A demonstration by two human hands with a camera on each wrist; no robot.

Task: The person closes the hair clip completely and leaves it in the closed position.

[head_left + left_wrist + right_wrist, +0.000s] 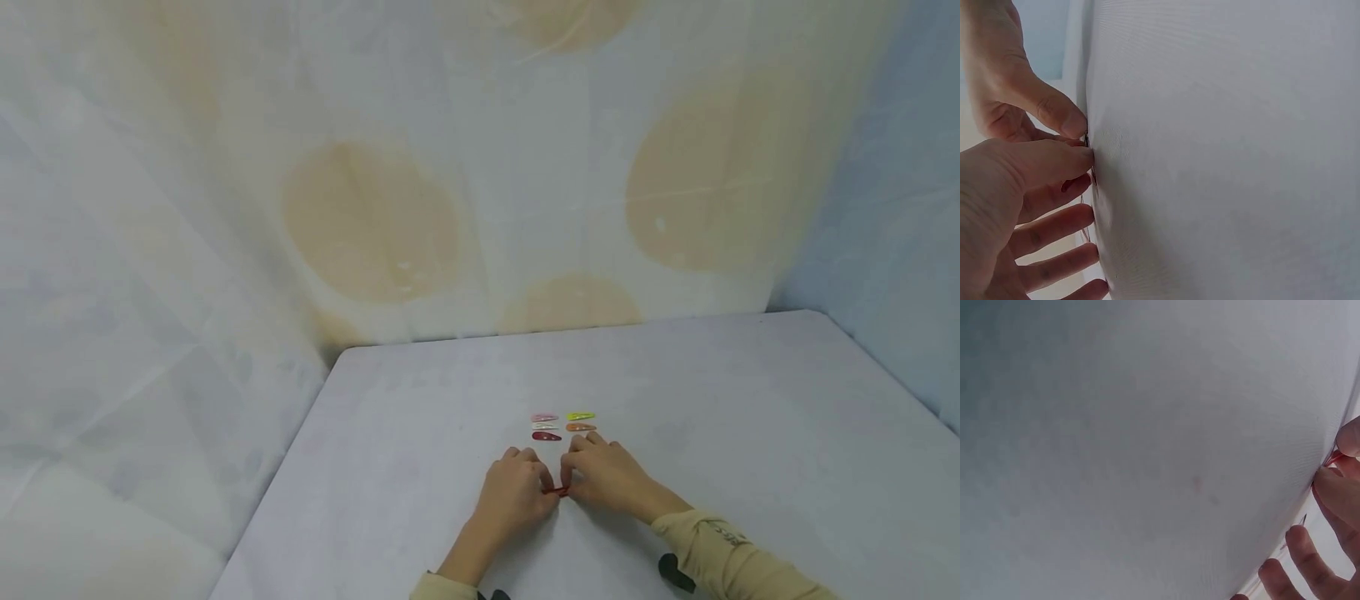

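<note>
A: Nearest to the camera, two beige sleeves (720,546) are coming in from 6 o'clock, and both hands are meeting on the bench (750,400). The left hand (517,492) and the right hand (607,477) are pinching one small red hair clip (557,491) between them, each one at its own end.

B: How much is already done, in your opinion?

A: I am judging that most of it is finished. Five clips are already lying in two short columns just at 12 o'clock from the hands: a pink clip (544,417), a white clip (545,427) and a dark red clip (546,436) in the left column, a yellow-green clip (580,416) and an orange clip (580,427) in the right column. The right column is missing one place, under the orange one, so the red clip is probably the last.

B: And how is that clip looking?

A: It is thin, flat and bright red, and mostly hidden by the fingers. In the left wrist view only its edge (1087,142) is showing between the fingertips, pressed against the cloth. I cannot tell if it is snapped open or closed.

B: Are the hands holding wide or narrow?

A: Narrow; fingers curled, knuckles almost touching.
</note>
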